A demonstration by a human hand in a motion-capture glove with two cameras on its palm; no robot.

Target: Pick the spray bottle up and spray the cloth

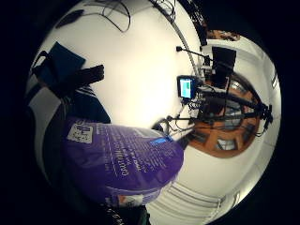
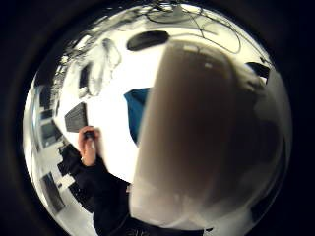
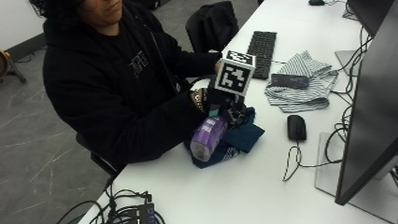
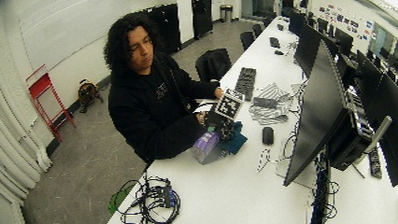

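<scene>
In the outside view my gloved right hand [image 3: 219, 108] grips a purple spray bottle [image 3: 208, 134] by its top. The bottle is tilted, with its base low over the table's near edge. A dark blue cloth [image 3: 244, 136] lies crumpled on the white table right under and beside the bottle. The wide outside view shows the same: hand [image 4: 220, 125], bottle [image 4: 204, 141], cloth [image 4: 236, 140]. The bottle's purple label [image 1: 122, 159] fills much of the little finger side palm view. It is a blurred mass [image 2: 197, 137] in the thumb side palm view, with the cloth [image 2: 134, 113] behind it.
A black mouse [image 3: 296, 127] lies just right of the cloth. Further back are a striped cloth [image 3: 304, 93] with a dark device [image 3: 289, 80] on it and a keyboard [image 3: 262, 46]. A monitor [image 3: 373, 98] stands along the right. Cables [image 3: 127, 211] sit at the near corner.
</scene>
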